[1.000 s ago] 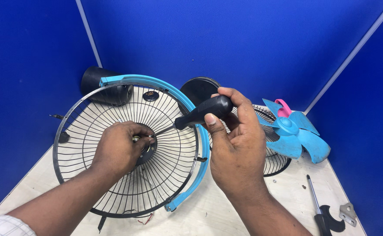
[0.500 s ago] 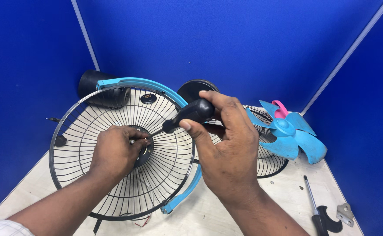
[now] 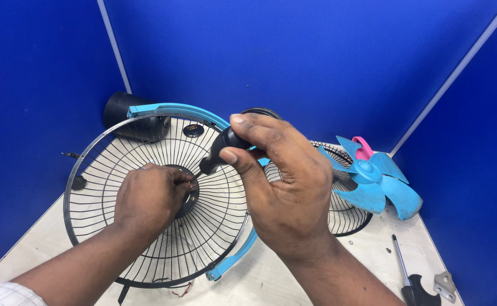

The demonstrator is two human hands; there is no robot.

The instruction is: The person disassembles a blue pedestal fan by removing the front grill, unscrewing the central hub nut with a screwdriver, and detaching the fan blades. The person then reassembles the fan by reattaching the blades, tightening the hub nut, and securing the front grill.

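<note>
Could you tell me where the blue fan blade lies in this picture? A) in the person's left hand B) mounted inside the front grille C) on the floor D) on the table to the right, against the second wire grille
D: the blue fan blade rests at right against the second wire grille, clear of both hands.

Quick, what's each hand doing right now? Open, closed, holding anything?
Left hand: closed, fingers pinched at the hub of the wire fan guard; what they pinch is hidden.
Right hand: closed, gripping a black screwdriver handle.
</note>
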